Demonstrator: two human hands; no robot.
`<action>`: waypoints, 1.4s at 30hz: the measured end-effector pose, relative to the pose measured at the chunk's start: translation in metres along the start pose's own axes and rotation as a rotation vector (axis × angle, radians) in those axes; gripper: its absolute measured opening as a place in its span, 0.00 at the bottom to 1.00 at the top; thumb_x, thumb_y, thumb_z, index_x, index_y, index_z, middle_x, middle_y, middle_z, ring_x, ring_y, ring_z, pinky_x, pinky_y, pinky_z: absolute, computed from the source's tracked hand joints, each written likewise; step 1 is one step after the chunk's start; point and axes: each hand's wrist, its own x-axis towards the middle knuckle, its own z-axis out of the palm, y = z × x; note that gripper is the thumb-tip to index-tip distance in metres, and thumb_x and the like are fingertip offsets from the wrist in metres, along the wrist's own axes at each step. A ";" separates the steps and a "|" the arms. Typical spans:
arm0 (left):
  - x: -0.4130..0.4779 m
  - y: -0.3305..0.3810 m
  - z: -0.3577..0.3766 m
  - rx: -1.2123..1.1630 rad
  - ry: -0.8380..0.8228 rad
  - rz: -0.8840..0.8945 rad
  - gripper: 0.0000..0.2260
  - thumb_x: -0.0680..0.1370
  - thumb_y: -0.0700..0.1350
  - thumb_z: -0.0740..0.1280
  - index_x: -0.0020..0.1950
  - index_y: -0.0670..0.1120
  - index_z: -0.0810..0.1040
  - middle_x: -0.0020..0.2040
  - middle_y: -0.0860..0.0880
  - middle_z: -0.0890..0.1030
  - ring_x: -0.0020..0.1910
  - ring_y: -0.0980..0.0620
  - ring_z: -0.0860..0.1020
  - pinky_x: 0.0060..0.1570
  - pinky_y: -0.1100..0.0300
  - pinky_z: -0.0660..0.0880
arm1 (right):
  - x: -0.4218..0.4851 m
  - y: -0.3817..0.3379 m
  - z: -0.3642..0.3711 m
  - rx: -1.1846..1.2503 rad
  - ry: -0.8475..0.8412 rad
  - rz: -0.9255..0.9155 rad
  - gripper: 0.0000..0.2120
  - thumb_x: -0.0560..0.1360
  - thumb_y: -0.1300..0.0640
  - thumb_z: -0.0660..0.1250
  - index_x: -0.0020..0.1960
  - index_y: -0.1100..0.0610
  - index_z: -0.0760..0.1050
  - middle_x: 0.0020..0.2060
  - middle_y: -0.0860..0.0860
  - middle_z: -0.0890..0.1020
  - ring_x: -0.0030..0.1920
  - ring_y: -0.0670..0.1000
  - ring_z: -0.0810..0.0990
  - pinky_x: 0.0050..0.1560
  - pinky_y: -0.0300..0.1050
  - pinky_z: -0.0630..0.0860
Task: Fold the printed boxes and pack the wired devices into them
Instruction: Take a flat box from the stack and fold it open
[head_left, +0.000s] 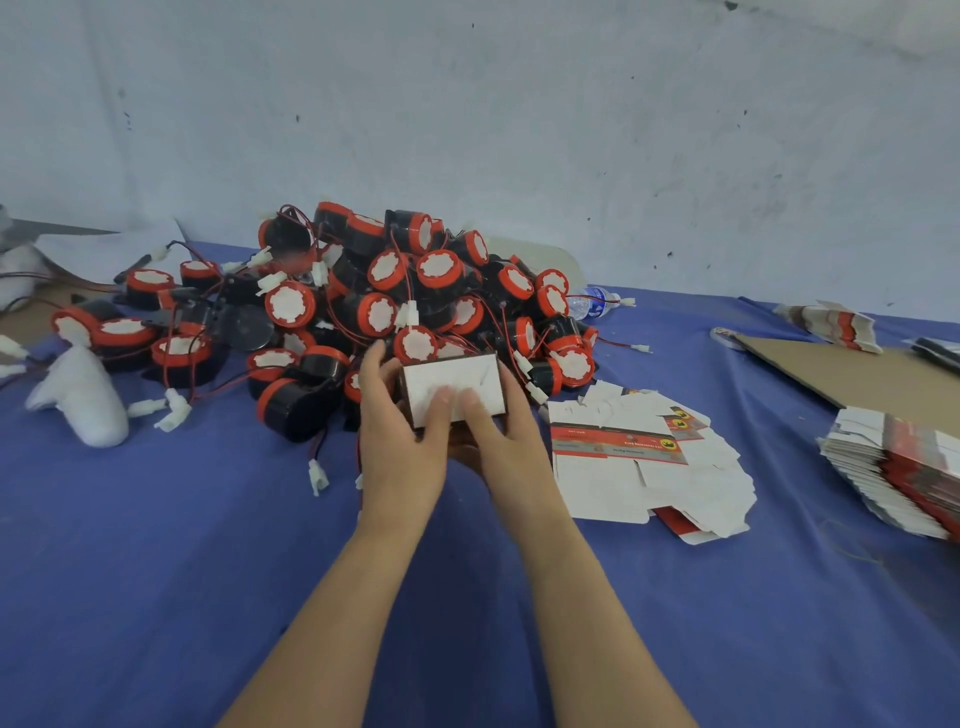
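One box (452, 387) in two hands (402, 421) (511, 434), dozens of wired devices (387, 270) behind.

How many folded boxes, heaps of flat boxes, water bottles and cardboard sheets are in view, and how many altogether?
folded box: 1
heaps of flat boxes: 3
water bottle: 1
cardboard sheet: 1
Total: 6
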 end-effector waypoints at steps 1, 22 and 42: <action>-0.001 0.000 0.002 -0.016 -0.024 -0.046 0.30 0.79 0.44 0.66 0.75 0.56 0.56 0.59 0.67 0.71 0.58 0.60 0.76 0.53 0.63 0.77 | 0.000 0.001 0.002 -0.027 0.075 -0.016 0.16 0.80 0.58 0.63 0.66 0.47 0.69 0.60 0.50 0.79 0.55 0.45 0.81 0.50 0.42 0.81; 0.005 0.000 0.004 -0.383 -0.081 -0.498 0.18 0.85 0.49 0.52 0.75 0.55 0.62 0.62 0.50 0.77 0.56 0.50 0.80 0.52 0.53 0.80 | -0.004 -0.010 0.001 -0.010 -0.017 0.042 0.12 0.72 0.52 0.72 0.54 0.56 0.79 0.50 0.55 0.84 0.52 0.51 0.83 0.48 0.38 0.79; 0.000 0.003 0.003 0.031 -0.294 -0.367 0.19 0.74 0.56 0.70 0.62 0.54 0.70 0.55 0.55 0.78 0.50 0.59 0.76 0.40 0.64 0.74 | -0.014 -0.021 0.006 -1.472 -0.352 -0.016 0.09 0.77 0.63 0.61 0.53 0.59 0.78 0.47 0.55 0.82 0.49 0.57 0.80 0.46 0.47 0.75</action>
